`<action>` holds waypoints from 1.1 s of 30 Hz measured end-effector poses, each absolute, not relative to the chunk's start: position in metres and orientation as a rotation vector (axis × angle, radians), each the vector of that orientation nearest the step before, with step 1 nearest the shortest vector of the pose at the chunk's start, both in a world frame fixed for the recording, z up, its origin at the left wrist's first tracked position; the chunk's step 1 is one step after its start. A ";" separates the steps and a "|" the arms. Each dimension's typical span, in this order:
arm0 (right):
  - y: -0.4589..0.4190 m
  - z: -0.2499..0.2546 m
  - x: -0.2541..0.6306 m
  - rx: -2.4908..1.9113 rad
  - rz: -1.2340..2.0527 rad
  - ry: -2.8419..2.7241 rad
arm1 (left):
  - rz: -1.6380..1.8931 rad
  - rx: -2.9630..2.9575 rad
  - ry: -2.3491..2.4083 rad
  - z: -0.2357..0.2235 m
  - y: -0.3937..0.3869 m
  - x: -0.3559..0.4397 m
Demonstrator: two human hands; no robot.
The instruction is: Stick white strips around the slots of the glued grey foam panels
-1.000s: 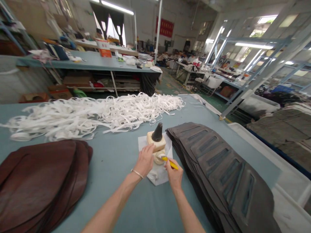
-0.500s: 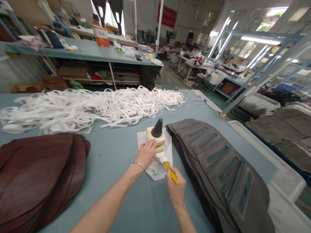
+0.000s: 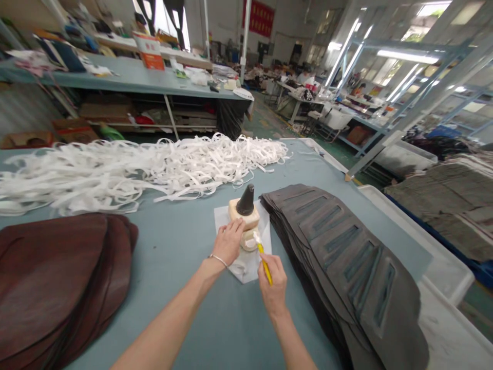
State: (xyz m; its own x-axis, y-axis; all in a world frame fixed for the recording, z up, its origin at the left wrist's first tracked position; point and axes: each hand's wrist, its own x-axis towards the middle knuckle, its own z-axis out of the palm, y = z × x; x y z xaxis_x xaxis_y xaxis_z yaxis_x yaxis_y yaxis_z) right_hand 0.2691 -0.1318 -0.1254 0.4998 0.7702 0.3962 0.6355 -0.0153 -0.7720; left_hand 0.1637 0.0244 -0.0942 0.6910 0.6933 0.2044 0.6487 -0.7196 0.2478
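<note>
My left hand (image 3: 228, 241) rests closed against the side of a cream container (image 3: 246, 226) that carries a dark cone-shaped top (image 3: 245, 200). The container stands on a white sheet (image 3: 246, 264) on the grey-blue table (image 3: 185, 308). My right hand (image 3: 274, 288) grips a yellow-handled brush (image 3: 263, 259), whose whitish tip touches the container's lower part.
A stack of dark moulded pieces (image 3: 346, 262) lies right of the sheet. Brown leather pieces (image 3: 57, 277) are piled at left. A long heap of white strips (image 3: 142, 167) runs across the far table. White bins (image 3: 442, 272) stand at right, other workbenches (image 3: 127, 82) behind.
My right hand has swung the brush from a sideways tilt to nearly upright, its tip back at the container. My left hand has stayed on the container. The camera has shifted slightly.
</note>
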 end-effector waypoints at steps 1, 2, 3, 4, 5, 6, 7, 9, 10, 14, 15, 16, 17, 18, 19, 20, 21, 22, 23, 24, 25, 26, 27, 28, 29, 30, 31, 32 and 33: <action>-0.130 -0.127 0.269 -1.699 0.188 -1.238 | 0.429 2.744 1.097 -0.094 0.024 0.164; -0.130 -0.129 0.268 -1.686 0.213 -1.269 | 0.430 2.745 1.098 -0.095 0.024 0.164; -0.130 -0.131 0.268 -1.677 0.235 -1.289 | 0.431 2.747 1.099 -0.095 0.024 0.164; -0.132 -0.132 0.267 -1.673 0.250 -1.299 | 0.433 2.749 1.101 -0.095 0.023 0.164; -0.134 -0.131 0.267 -1.673 0.258 -1.300 | 0.435 2.751 1.104 -0.094 0.023 0.164; -0.138 -0.129 0.266 -1.675 0.260 -1.296 | 0.438 2.753 1.106 -0.094 0.023 0.164; -0.141 -0.126 0.267 -1.679 0.257 -1.291 | 0.441 2.754 1.108 -0.094 0.023 0.164; -0.145 -0.119 0.268 -1.689 0.240 -1.277 | 0.445 2.757 1.110 -0.093 0.022 0.164; -0.146 -0.115 0.269 -1.695 0.226 -1.269 | 0.446 2.758 1.110 -0.094 0.022 0.165; -0.136 -0.114 0.273 -1.700 0.171 -1.265 | 0.444 2.761 1.115 -0.095 0.021 0.166; -0.133 -0.118 0.274 -1.695 0.171 -1.288 | 0.441 2.761 1.119 -0.095 0.021 0.167; -0.132 -0.122 0.274 -1.689 0.178 -1.320 | 0.437 2.761 1.122 -0.095 0.020 0.168; -0.132 -0.126 0.274 -1.683 0.190 -1.355 | 0.432 2.762 1.126 -0.095 0.020 0.168; -0.133 -0.130 0.274 -1.680 0.203 -1.386 | 0.427 2.762 1.130 -0.095 0.019 0.169; -0.136 -0.132 0.275 -1.680 0.214 -1.408 | 0.421 2.763 1.133 -0.095 0.019 0.170; -0.139 -0.134 0.275 -1.684 0.222 -1.421 | 0.417 2.763 1.136 -0.095 0.018 0.171; -0.142 -0.134 0.276 -1.689 0.227 -1.425 | 0.412 2.764 1.140 -0.095 0.017 0.172; -0.144 -0.133 0.277 -1.695 0.230 -1.424 | 0.408 2.764 1.145 -0.095 0.016 0.173; -0.145 -0.131 0.279 -1.698 0.231 -1.421 | 0.403 2.764 1.150 -0.095 0.015 0.174; -0.145 -0.129 0.281 -1.696 0.234 -1.418 | 0.398 2.763 1.156 -0.095 0.015 0.175; -0.144 -0.127 0.282 -1.690 0.236 -1.416 | 0.394 2.762 1.164 -0.095 0.014 0.176; -0.143 -0.126 0.284 -1.681 0.241 -1.413 | 0.389 2.760 1.173 -0.095 0.013 0.177; -0.141 -0.126 0.285 -1.669 0.247 -1.411 | 0.384 2.759 1.182 -0.095 0.012 0.177; -0.141 -0.126 0.286 -1.656 0.257 -1.410 | 0.379 2.758 1.191 -0.095 0.012 0.178; -0.140 -0.126 0.287 -1.645 0.269 -1.407 | 0.372 2.757 1.201 -0.095 0.012 0.178; -0.140 -0.127 0.287 -1.638 0.281 -1.402 | 0.365 2.756 1.209 -0.095 0.012 0.178; -0.141 -0.126 0.287 -1.637 0.289 -1.391 | 0.356 2.756 1.215 -0.095 0.012 0.177; -0.141 -0.126 0.286 -1.643 0.289 -1.375 | 0.347 2.757 1.216 -0.095 0.012 0.177; -0.142 -0.124 0.286 -1.654 0.282 -1.358 | 0.339 2.759 1.214 -0.094 0.013 0.177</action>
State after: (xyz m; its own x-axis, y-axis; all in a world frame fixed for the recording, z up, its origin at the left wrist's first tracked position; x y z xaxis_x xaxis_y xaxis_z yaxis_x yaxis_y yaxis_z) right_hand 0.2860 -0.1416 -0.1245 0.3580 0.8582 0.3678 0.6408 0.0607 -0.7653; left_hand 0.1768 0.0126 -0.0941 0.6558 0.7379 0.1594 0.7137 -0.6748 0.1878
